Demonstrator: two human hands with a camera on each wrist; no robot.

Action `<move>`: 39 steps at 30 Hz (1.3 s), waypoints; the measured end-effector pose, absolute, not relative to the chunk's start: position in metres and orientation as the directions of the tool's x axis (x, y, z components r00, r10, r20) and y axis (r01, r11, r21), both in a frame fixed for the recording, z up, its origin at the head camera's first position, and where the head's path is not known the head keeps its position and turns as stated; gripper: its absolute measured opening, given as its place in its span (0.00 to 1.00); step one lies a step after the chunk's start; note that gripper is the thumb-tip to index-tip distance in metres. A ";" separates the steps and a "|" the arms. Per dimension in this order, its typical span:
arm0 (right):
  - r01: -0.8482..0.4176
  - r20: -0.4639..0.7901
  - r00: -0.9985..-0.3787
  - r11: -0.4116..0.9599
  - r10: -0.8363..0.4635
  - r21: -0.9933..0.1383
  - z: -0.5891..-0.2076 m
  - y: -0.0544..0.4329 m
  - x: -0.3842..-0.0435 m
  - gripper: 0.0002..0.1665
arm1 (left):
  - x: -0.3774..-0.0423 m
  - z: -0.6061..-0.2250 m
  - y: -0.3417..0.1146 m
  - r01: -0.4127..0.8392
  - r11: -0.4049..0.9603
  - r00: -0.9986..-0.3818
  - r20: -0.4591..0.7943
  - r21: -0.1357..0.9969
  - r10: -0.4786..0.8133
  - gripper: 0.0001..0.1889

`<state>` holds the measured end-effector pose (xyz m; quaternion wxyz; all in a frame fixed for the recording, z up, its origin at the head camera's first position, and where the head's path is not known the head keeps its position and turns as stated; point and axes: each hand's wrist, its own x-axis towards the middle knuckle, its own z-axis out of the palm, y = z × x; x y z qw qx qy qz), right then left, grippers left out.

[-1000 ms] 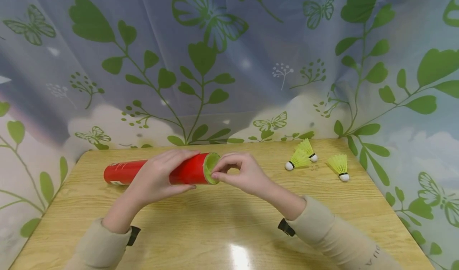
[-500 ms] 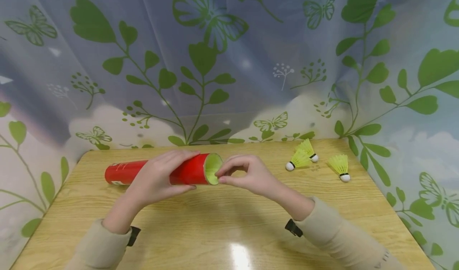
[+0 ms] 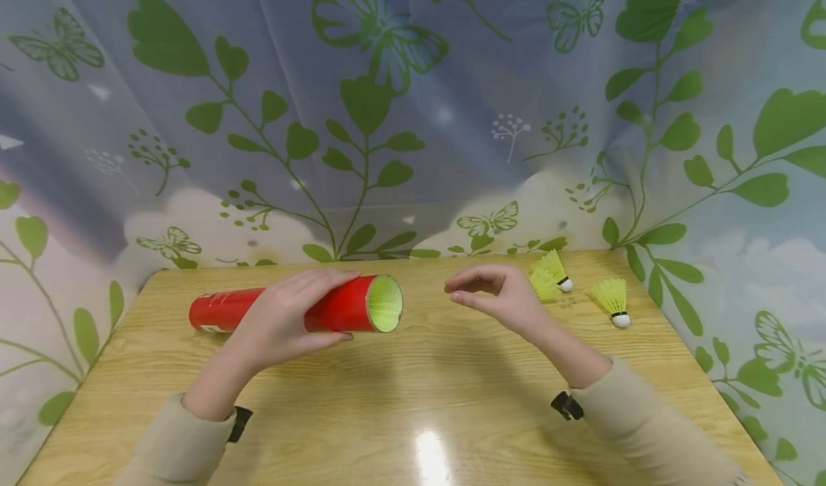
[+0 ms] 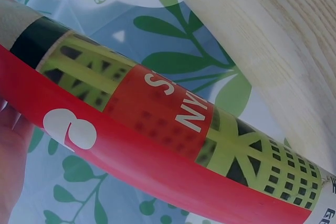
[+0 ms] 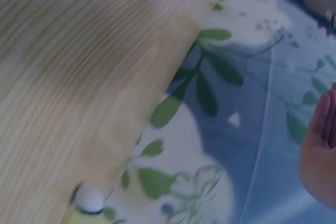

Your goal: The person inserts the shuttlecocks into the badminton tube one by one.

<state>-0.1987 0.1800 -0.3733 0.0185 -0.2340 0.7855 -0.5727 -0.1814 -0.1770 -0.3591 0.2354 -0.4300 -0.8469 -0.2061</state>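
My left hand (image 3: 293, 303) grips a red shuttlecock tube (image 3: 345, 307), thumb below and fingers over the top. It lies tilted, its open end facing right, with yellow-green shuttlecock netting (image 3: 383, 305) showing inside. In the left wrist view, a clear window along the tube (image 4: 84, 124) shows more yellow-green netting (image 4: 239, 156). My right hand (image 3: 506, 299) hovers apart from the tube's mouth, fingers loosely bent and nothing between thumb and fingertips; in the right wrist view, that hand (image 5: 317, 153) is cut by the right edge.
Yellow shuttlecocks with white heads lie at the table's back right: a far one (image 3: 551, 267), a nearer one (image 3: 544, 287) partly hidden by my right hand, and one (image 3: 609, 299) farther right. A patterned curtain (image 3: 413, 149) stands behind the wooden table (image 3: 413, 393).
My right hand has drawn away from the tube's mouth, rightward toward the loose shuttlecocks, and now covers part of one. The left hand and tube stay almost in place.
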 end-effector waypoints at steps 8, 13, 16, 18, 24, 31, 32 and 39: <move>-0.281 0.212 -0.941 0.260 -0.263 -0.924 -0.383 0.223 -0.213 0.16 | -0.182 -0.360 -0.176 0.826 0.546 -0.520 0.571 0.144 0.636 0.43; -0.224 0.167 -0.966 0.307 -0.199 -0.925 -0.392 0.250 -0.221 0.18 | -0.181 -0.360 -0.176 0.825 0.545 -0.522 0.569 0.149 0.635 0.43; -0.195 0.144 -0.975 0.336 -0.170 -0.921 -0.397 0.266 -0.225 0.21 | -0.181 -0.359 -0.177 0.823 0.547 -0.526 0.567 0.153 0.634 0.44; -0.180 0.135 -0.980 0.357 -0.147 -0.917 -0.400 0.276 -0.226 0.22 | -0.181 -0.360 -0.177 0.821 0.549 -0.529 0.566 0.154 0.632 0.44; -0.154 0.134 -0.988 0.410 -0.078 -0.899 -0.411 0.302 -0.230 0.25 | -0.181 -0.360 -0.178 0.818 0.554 -0.533 0.564 0.154 0.631 0.44; -0.122 0.121 -0.992 0.430 -0.029 -0.895 -0.426 0.326 -0.235 0.26 | -0.181 -0.360 -0.178 0.823 0.549 -0.524 0.570 0.146 0.633 0.44; -0.117 0.119 -0.993 0.437 -0.022 -0.892 -0.429 0.329 -0.236 0.26 | -0.181 -0.360 -0.178 0.824 0.548 -0.523 0.571 0.147 0.633 0.44; -0.098 0.110 -0.994 0.493 -0.004 -0.865 -0.441 0.344 -0.242 0.26 | -0.181 -0.359 -0.178 0.823 0.547 -0.524 0.572 0.151 0.631 0.44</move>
